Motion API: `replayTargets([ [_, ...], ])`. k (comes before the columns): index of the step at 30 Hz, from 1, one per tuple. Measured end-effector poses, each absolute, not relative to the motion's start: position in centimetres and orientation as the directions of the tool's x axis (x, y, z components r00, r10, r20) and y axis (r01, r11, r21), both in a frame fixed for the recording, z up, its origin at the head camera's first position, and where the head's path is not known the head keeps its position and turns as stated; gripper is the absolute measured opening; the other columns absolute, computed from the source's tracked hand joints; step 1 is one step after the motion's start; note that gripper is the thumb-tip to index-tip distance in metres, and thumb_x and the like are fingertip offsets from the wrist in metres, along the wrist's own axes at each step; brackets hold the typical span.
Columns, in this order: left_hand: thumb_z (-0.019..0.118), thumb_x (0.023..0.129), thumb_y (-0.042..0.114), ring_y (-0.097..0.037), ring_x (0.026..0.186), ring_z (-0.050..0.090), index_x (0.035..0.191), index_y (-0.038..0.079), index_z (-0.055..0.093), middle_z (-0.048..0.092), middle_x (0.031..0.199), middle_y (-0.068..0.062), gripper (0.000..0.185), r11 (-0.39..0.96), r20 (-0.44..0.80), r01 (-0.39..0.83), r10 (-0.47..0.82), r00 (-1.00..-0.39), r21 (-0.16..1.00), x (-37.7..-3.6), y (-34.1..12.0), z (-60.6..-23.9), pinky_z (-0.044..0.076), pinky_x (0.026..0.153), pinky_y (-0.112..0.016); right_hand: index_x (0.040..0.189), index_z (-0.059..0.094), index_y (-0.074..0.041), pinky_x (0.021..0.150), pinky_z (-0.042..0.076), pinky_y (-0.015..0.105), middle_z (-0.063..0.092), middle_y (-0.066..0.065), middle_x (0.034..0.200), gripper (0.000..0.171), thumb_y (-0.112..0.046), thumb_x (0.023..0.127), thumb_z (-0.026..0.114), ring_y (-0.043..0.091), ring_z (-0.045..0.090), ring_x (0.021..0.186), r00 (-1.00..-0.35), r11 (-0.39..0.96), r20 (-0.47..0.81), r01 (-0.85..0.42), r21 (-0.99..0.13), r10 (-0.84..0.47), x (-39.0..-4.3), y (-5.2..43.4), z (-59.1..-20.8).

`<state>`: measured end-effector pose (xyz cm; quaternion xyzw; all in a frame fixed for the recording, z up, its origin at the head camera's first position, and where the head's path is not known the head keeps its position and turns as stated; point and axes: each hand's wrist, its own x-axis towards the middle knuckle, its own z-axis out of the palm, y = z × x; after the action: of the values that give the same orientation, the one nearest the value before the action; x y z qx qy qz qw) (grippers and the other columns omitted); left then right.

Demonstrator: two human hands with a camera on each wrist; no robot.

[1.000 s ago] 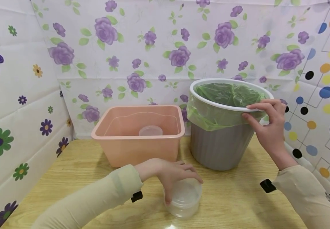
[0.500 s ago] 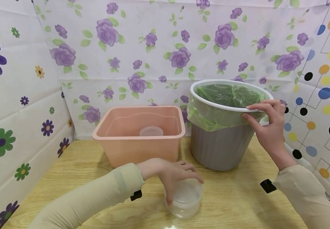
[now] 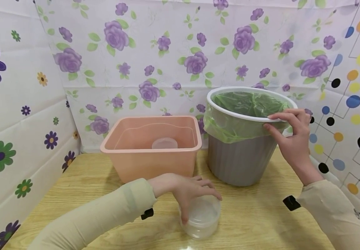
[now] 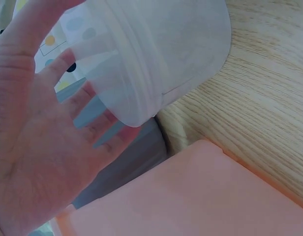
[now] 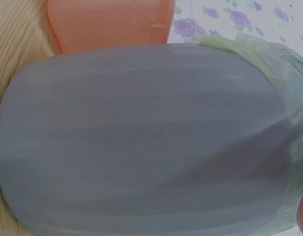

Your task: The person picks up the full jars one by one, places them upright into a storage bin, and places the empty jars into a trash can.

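A clear round plastic container (image 3: pixel 203 217) stands on the table near the front. From above, my left hand (image 3: pixel 189 192) grips it, thumb on the near left side and fingers over the far side. In the left wrist view the palm stays off the container (image 4: pixel 161 49), with the fingers partly seen through it. My right hand (image 3: pixel 293 139) pinches the white rim (image 3: pixel 230 113) of a grey trash can (image 3: pixel 242 159), thumb outside and fingers over the top. A green trash bag (image 3: pixel 226 130) lines the can and folds over its outside.
A pink plastic basin (image 3: pixel 152 163) stands left of the trash can, behind the left hand. Inside it sits a clear round lid or container (image 3: pixel 164 143), partly hidden by the basin's front wall. Flowered and dotted sheets (image 3: pixel 167 52) close off the back and sides.
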<state>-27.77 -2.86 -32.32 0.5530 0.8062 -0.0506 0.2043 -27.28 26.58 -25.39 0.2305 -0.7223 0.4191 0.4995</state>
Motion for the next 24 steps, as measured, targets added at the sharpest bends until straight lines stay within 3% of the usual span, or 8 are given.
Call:
replayTargets([
  [3,0.095,0.059,0.040,-0.017,0.131,0.035,0.151,0.039,0.029,0.031,0.153,0.004,0.114,0.385,-0.380,0.912,0.872,-0.309,0.140,-27.74,-2.89,-32.36,0.038,0.108,-0.033,0.097,0.069,0.009,0.120,0.006,0.038,0.049,-0.023,0.104,0.021,0.011,0.077,0.075,-0.003,0.041,0.108,-0.394,0.536,0.914,-0.755,-0.379,0.091,-27.11,26.49,-25.36],
  [10,0.095,0.058,0.042,-0.016,0.131,0.035,0.152,0.040,0.026,0.030,0.154,0.005,0.116,0.376,-0.373,0.919,0.875,-0.309,0.120,-27.82,-2.98,-32.54,0.037,0.109,-0.033,0.097,0.071,0.008,0.108,0.015,0.033,0.050,-0.023,0.104,0.020,0.007,0.078,0.077,-0.002,0.042,0.105,-0.400,0.518,0.911,-0.759,-0.393,0.105,-27.01,26.50,-25.30],
  [15,0.094,0.059,0.043,-0.016,0.131,0.034,0.152,0.040,0.026,0.029,0.155,0.005,0.115,0.376,-0.379,0.920,0.872,-0.310,0.112,-27.79,-3.05,-32.60,0.037,0.110,-0.034,0.098,0.071,0.008,0.113,0.015,0.031,0.053,-0.021,0.104,0.019,0.000,0.081,0.078,-0.002,0.043,0.105,-0.400,0.506,0.909,-0.763,-0.402,0.120,-27.27,26.56,-25.46],
  [20,0.094,0.060,0.042,-0.016,0.131,0.034,0.152,0.039,0.026,0.029,0.155,0.004,0.115,0.365,-0.378,0.923,0.876,-0.298,0.118,-27.77,-3.08,-32.64,0.036,0.110,-0.034,0.097,0.071,0.008,0.094,0.022,0.022,0.052,-0.022,0.103,0.018,0.002,0.081,0.077,-0.001,0.040,0.102,-0.405,0.496,0.902,-0.759,-0.422,0.148,-27.66,26.64,-25.74],
  [24,0.094,0.060,0.042,-0.016,0.131,0.034,0.152,0.039,0.026,0.028,0.155,0.004,0.115,0.365,-0.378,0.923,0.877,-0.297,0.122,-27.80,-3.10,-32.70,0.036,0.110,-0.034,0.096,0.072,0.008,0.094,0.023,0.021,0.053,-0.022,0.102,0.018,0.002,0.080,0.078,0.000,0.041,0.102,-0.399,0.489,0.903,-0.763,-0.422,0.158,-27.84,26.76,-25.77],
])
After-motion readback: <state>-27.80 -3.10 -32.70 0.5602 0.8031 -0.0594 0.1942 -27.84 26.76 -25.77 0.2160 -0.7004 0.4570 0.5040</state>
